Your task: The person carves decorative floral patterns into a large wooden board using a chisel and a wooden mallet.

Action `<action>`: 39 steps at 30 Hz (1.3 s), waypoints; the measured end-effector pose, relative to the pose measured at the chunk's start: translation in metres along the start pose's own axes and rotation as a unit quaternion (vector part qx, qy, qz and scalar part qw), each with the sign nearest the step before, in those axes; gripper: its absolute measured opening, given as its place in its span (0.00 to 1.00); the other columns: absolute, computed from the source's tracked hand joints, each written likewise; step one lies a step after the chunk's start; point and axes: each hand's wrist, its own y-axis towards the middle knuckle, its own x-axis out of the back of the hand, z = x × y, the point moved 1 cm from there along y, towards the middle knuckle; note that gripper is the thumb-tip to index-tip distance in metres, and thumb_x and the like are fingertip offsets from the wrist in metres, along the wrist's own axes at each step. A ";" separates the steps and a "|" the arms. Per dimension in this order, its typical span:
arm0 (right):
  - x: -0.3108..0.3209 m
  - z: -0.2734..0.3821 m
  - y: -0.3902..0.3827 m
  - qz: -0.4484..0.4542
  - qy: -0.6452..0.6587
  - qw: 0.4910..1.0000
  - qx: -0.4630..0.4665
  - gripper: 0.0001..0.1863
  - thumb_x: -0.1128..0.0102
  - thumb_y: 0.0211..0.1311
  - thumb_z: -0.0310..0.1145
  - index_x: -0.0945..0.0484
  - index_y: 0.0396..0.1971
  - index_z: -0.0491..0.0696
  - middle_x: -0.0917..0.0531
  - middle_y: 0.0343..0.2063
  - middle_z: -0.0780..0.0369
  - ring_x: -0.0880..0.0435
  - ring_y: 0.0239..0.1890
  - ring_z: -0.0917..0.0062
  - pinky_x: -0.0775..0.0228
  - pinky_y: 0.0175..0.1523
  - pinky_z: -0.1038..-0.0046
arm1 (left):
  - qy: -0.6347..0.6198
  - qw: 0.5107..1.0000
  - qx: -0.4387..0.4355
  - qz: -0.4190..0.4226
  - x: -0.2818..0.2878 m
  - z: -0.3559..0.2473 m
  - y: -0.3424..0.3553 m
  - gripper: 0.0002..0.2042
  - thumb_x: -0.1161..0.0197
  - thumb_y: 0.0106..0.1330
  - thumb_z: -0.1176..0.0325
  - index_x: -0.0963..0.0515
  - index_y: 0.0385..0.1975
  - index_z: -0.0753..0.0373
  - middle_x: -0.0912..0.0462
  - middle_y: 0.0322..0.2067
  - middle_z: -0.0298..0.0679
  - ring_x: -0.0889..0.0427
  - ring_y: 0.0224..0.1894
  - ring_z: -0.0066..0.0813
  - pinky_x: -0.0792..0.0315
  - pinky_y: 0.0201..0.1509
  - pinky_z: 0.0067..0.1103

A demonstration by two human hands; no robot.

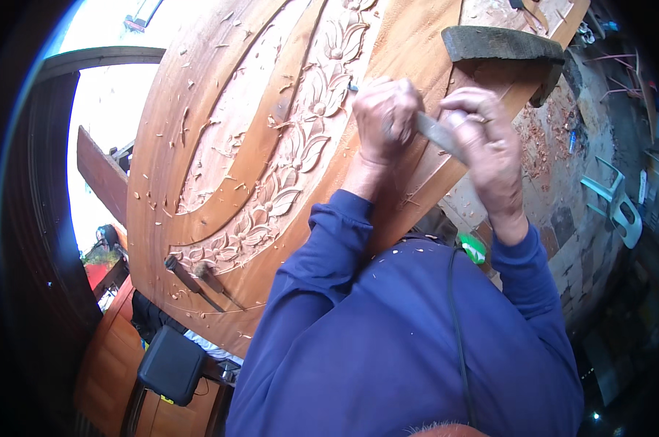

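Shot from the wearer's head, through the left lens of a side-by-side fisheye pair. Looked steeply down and forward, over the blue sweater (387, 313) in the lower middle, to the left hand (389, 116), right hand (491, 138) and carved wooden panel (267, 138). Sat close enough to pick out single shavings (231, 146); spread wide enough to take in the floor (562, 247) and pale green chair (637, 224) at right, a bright opening (100, 102) at left. Cropped the panel at the top. Ran upright, unmirrored. Bent straight edges toward a dark rim.
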 end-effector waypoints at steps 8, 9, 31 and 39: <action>-0.009 -0.002 -0.062 0.144 0.109 0.958 -0.223 0.19 0.42 0.80 0.28 0.25 0.66 0.42 0.15 0.36 0.62 0.17 0.29 0.84 0.22 0.37 0.79 | -0.043 0.991 0.006 0.127 0.026 -0.024 -0.010 0.16 0.43 0.68 0.70 0.28 0.14 0.58 0.29 0.16 0.39 0.30 0.21 0.40 0.37 0.33 0.35; -0.009 -0.002 -0.059 0.137 0.164 0.937 -0.278 0.20 0.45 0.81 0.29 0.26 0.68 0.42 0.15 0.35 0.62 0.21 0.24 0.87 0.26 0.31 0.82 | -0.035 0.987 0.024 0.153 0.023 -0.021 -0.009 0.18 0.42 0.71 0.70 0.27 0.15 0.60 0.27 0.16 0.41 0.28 0.21 0.43 0.36 0.32 0.37; -0.001 -0.010 -0.069 0.208 0.214 0.925 -0.236 0.18 0.45 0.81 0.27 0.25 0.66 0.42 0.18 0.45 0.65 0.22 0.44 0.86 0.27 0.51 0.81 | 0.023 0.991 -0.053 0.118 0.047 -0.036 -0.016 0.12 0.39 0.63 0.64 0.26 0.16 0.56 0.30 0.17 0.35 0.31 0.22 0.36 0.37 0.33 0.33; -0.014 -0.004 -0.059 0.138 0.261 0.891 -0.345 0.20 0.47 0.83 0.31 0.28 0.69 0.41 0.20 0.38 0.67 0.25 0.37 0.88 0.28 0.44 0.83 | -0.011 0.981 0.069 0.180 0.032 -0.013 -0.016 0.21 0.41 0.74 0.63 0.22 0.13 0.56 0.23 0.15 0.39 0.26 0.21 0.42 0.34 0.32 0.36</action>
